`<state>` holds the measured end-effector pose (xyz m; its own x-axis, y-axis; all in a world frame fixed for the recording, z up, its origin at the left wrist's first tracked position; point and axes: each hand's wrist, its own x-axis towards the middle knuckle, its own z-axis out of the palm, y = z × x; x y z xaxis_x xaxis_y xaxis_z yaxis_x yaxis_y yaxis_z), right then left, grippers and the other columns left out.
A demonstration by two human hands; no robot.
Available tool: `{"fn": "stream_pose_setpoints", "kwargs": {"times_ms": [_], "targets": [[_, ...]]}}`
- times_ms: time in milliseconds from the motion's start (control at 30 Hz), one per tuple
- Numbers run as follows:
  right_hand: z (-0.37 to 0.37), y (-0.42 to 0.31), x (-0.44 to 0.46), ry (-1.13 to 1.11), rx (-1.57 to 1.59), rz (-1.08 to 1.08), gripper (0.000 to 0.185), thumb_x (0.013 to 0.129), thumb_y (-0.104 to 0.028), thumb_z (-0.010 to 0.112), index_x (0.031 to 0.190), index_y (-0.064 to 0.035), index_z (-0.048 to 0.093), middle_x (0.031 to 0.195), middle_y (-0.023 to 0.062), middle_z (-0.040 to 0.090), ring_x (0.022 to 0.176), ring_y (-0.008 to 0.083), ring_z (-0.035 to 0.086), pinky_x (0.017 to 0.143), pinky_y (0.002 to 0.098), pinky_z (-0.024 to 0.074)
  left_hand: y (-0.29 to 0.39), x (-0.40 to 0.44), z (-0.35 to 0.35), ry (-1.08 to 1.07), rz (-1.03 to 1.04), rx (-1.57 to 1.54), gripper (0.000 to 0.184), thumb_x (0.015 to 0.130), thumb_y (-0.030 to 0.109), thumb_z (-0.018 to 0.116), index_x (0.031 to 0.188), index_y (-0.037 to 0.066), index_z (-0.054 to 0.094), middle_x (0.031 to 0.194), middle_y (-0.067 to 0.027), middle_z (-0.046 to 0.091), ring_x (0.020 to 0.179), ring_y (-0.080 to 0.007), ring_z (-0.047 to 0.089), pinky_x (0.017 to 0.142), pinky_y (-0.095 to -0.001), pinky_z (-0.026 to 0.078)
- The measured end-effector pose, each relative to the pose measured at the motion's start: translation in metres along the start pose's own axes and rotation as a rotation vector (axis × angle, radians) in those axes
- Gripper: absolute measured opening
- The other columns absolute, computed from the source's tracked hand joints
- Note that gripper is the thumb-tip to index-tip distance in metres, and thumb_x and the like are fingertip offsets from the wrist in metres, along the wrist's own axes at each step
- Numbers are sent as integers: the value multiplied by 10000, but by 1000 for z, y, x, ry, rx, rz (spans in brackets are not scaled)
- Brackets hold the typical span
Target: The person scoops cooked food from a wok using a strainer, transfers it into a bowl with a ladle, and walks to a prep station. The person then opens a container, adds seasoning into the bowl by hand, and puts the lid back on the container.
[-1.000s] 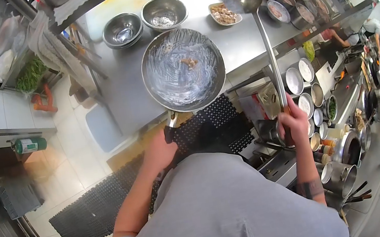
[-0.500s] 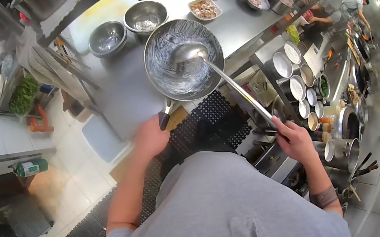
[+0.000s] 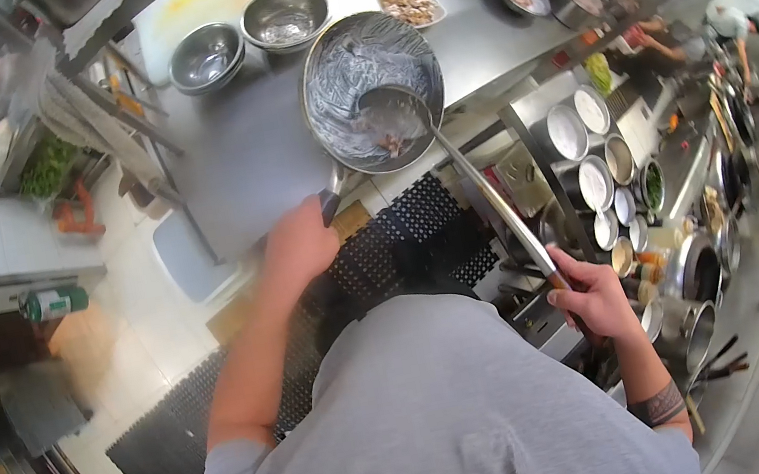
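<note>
The left hand (image 3: 304, 242) is wrapped around the handle of the pan (image 3: 319, 80). The right hand (image 3: 598, 298) is curled around the long handle of the ladle (image 3: 485, 188). The ladle's round end is in the pan, which has white stuff smeared inside. The pan is at the near edge of the table (image 3: 255, 162) (I can't tell if they touch). Past it are shiny bowls (image 3: 210, 52) and a dish (image 3: 431, 22) of food.

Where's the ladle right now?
Head view, right of centre: the ladle slants up from the right hand to the pan, with its bowl inside the pan, toward the lower right.
</note>
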<state>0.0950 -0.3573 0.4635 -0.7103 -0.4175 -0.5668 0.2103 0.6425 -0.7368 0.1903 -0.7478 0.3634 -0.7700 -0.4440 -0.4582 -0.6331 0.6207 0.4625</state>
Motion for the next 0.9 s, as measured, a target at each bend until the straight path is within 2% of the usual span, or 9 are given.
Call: {"fn": "stream_pose_setpoints", "kwargs": {"times_ms": [100, 200, 300, 400, 533, 700, 733, 800, 900], "targets": [[-33, -17, 10, -131, 100, 100, 640, 803, -18, 727, 1416, -59, 545, 769, -13, 586, 635, 66, 530, 620, 231, 462, 21, 1, 14, 36, -62, -3, 284, 828, 118, 573, 1088, 7, 604, 1029, -266, 670, 1009, -434, 636, 874, -514, 502], [-64, -3, 38, -24, -415, -368, 650, 805, -11, 715, 1425, -49, 522, 743, 72, 603, 558, 93, 523, 562, 254, 460, 37, -1, 30, 98, -87, -4, 272, 821, 116, 578, 1068, 3, 603, 1006, -266, 674, 995, -431, 642, 864, -514, 506], [-88, -20, 57, -108, -319, -196, 625, 829, -11, 694, 1428, -35, 516, 752, 56, 623, 527, 92, 516, 522, 262, 462, 64, -5, 42, 123, -192, -22, 263, 816, 118, 586, 1049, -4, 599, 1001, -259, 676, 991, -426, 646, 868, -512, 507], [-105, -24, 69, -240, -157, 19, 602, 849, 9, 666, 1430, -25, 514, 756, 45, 632, 516, 101, 539, 482, 261, 459, 78, -3, 58, 233, -194, -60, 256, 795, 121, 602, 1019, -1, 597, 933, -266, 675, 936, -451, 644, 825, -521, 505], [-106, -29, 87, -542, 477, 168, 590, 883, 38, 600, 1454, -39, 475, 785, 91, 635, 459, 158, 555, 378, 296, 434, 97, -1, 64, 241, -263, -9, 246, 831, 116, 579, 1050, 7, 600, 1021, -248, 682, 988, -422, 652, 867, -509, 515], [-103, -75, 107, -841, 1081, 418, 116, 978, -121, 508, 1077, -77, 468, 798, 98, 588, 437, 138, 515, 304, 291, 405, 102, -18, 58, 254, -277, 67, 233, 815, 103, 575, 1026, 10, 604, 938, -245, 695, 946, -430, 667, 850, -507, 528], [-107, -76, 114, -940, 1161, 389, 152, 990, -123, 489, 1129, -70, 458, 823, 103, 588, 459, 141, 531, 320, 295, 432, 100, -22, 60, 256, -268, 10, 225, 811, 108, 574, 1011, 8, 604, 919, -252, 694, 946, -430, 669, 852, -512, 526], [-118, -85, 119, -1021, 1223, 345, 181, 999, -120, 467, 1167, -55, 452, 836, 109, 581, 483, 143, 544, 337, 301, 457, 88, -25, 70, 341, -219, -14, 196, 800, 103, 580, 967, 2, 590, 830, -246, 683, 836, -395, 697, 756, -493, 547], [-140, -96, 124, -942, 1244, 297, 275, 1002, -118, 457, 1267, -51, 434, 838, 122, 575, 506, 145, 553, 345, 303, 466, 86, -38, 75, 265, -357, -554, 147, 767, 63, 635, 818, 21, 504, 575, -73, 522, 417, -169, 551, 406, -331, 437]]}}
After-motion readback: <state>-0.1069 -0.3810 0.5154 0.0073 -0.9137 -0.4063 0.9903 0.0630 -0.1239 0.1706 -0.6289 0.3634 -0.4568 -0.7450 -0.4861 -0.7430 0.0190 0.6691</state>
